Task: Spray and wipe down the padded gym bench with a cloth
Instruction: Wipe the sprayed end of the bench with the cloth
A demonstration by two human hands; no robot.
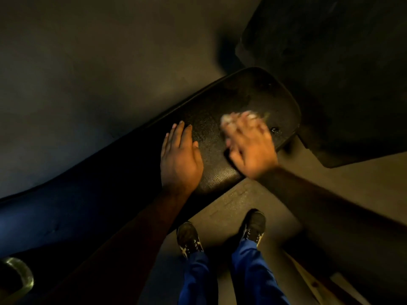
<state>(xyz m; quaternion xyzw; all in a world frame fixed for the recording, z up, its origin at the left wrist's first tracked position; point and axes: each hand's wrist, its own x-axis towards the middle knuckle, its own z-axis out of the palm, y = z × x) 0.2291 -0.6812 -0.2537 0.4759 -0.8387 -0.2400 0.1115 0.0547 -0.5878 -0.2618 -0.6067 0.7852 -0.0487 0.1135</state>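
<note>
The black padded bench (253,93) runs from the lower left to the centre right, its end pad textured and wet-looking. My left hand (179,157) lies flat on the pad with straight fingers, holding nothing. To its right, my right hand (251,144) presses a crumpled white cloth (230,123) onto the pad; the hand is blurred and hides most of the cloth. A small wet spot (274,129) glints near the pad's right edge. No spray bottle is in view.
A large dark mat or pad (343,62) lies beyond the bench at the upper right. My two shoes (189,237) and blue trousers stand on the floor just in front of the bench. A round metallic rim (21,274) shows at the bottom left.
</note>
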